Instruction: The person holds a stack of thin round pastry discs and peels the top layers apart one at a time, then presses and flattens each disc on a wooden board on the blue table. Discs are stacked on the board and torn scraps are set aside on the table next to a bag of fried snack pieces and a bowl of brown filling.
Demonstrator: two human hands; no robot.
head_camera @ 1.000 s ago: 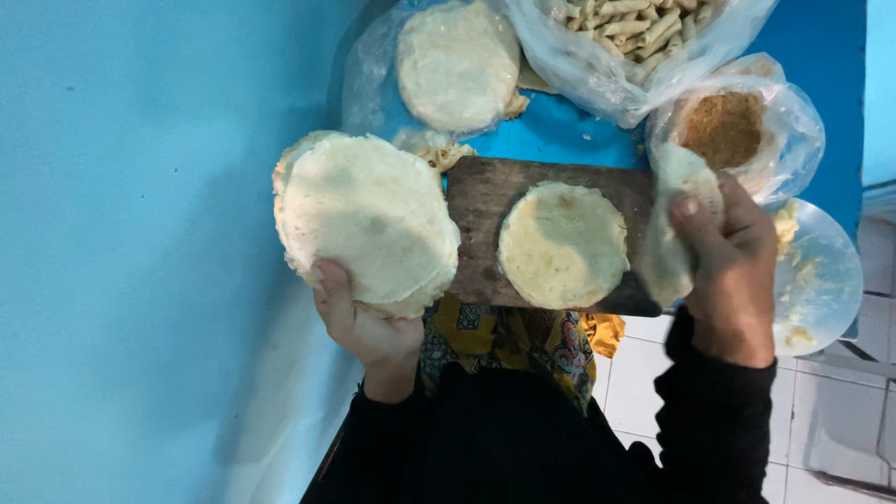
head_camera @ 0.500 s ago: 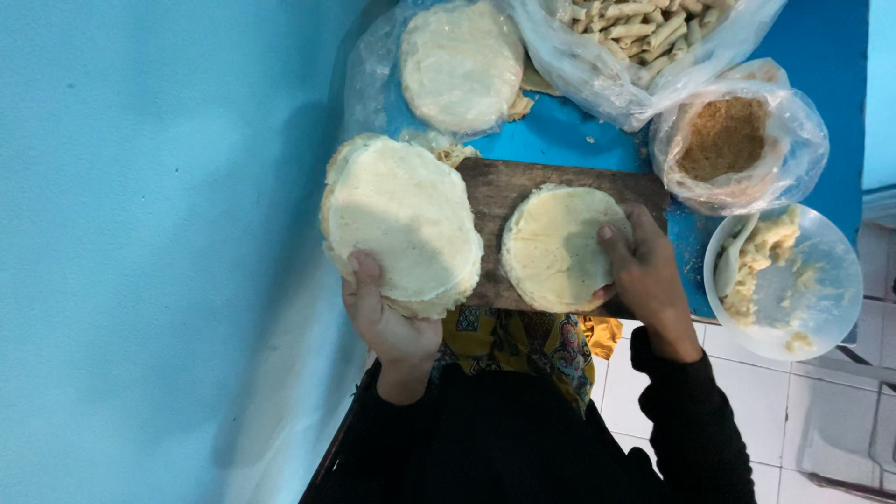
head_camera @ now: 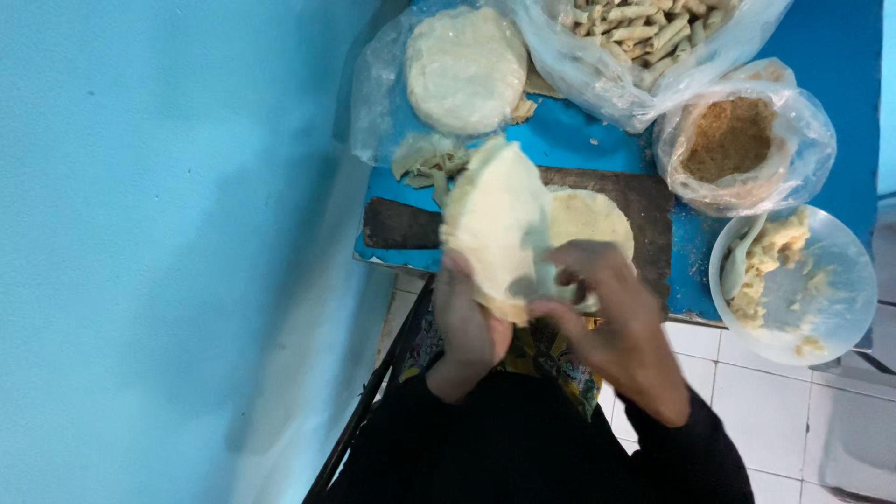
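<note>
My left hand (head_camera: 471, 322) holds a stack of thin round pale wrappers (head_camera: 495, 219), tilted up on edge over the dark wooden board (head_camera: 401, 224). My right hand (head_camera: 607, 303) pinches the lower right edge of that stack with its fingertips. One single round wrapper (head_camera: 588, 217) lies flat on the board, just behind my right hand. Both sleeves are black.
On the blue table (head_camera: 569, 135): a bagged stack of wrappers (head_camera: 465, 70), a bag of rolled pieces (head_camera: 644, 28), a bag of brown crumbs (head_camera: 733, 140), a clear bowl (head_camera: 835, 308) of pale filling with a spoon. Blue wall at left, white floor tiles at right.
My left hand has tipped the stack from flat to on edge and brought it toward the middle. My right hand has left the flat wrapper and taken hold of the stack's edge.
</note>
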